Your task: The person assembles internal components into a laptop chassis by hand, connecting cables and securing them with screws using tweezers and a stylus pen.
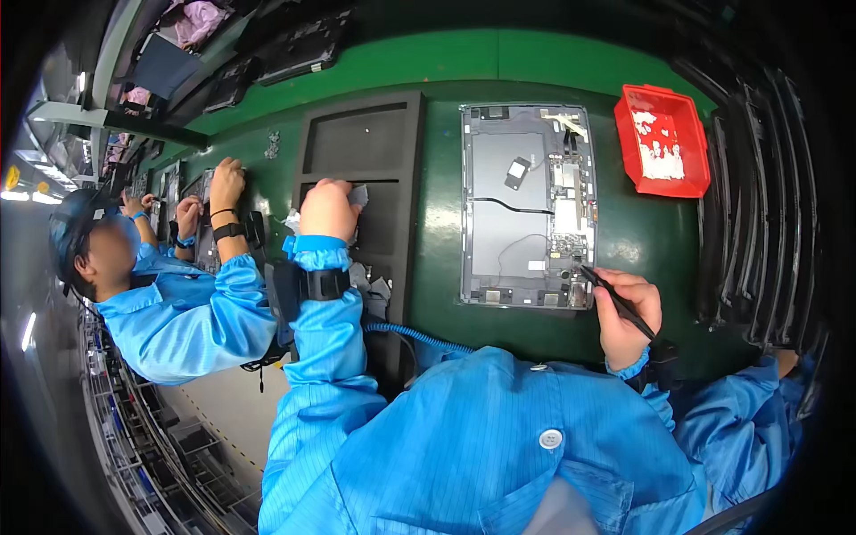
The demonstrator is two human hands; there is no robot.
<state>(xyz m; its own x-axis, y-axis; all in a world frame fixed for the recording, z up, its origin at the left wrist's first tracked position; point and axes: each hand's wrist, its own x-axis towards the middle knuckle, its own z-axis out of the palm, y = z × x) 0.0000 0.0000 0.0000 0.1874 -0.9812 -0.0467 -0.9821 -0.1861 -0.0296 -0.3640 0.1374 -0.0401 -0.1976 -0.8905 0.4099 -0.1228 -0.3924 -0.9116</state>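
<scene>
Work looks midway: right hand pinches a slim black stylus-like tool at the opened grey tablet chassis mid-worktop, while left hand pinches a small grey pad over the black foam tray.

The scene is being viewed from a single head-worn fisheye camera, looking steeply down at a green work surface from close above. The wearer's blue-clad chest is being taken in at 6 o'clock, a co-worker at 9 o'clock. Straight edges are being bent toward the rim, and the corners are being left black.
</scene>
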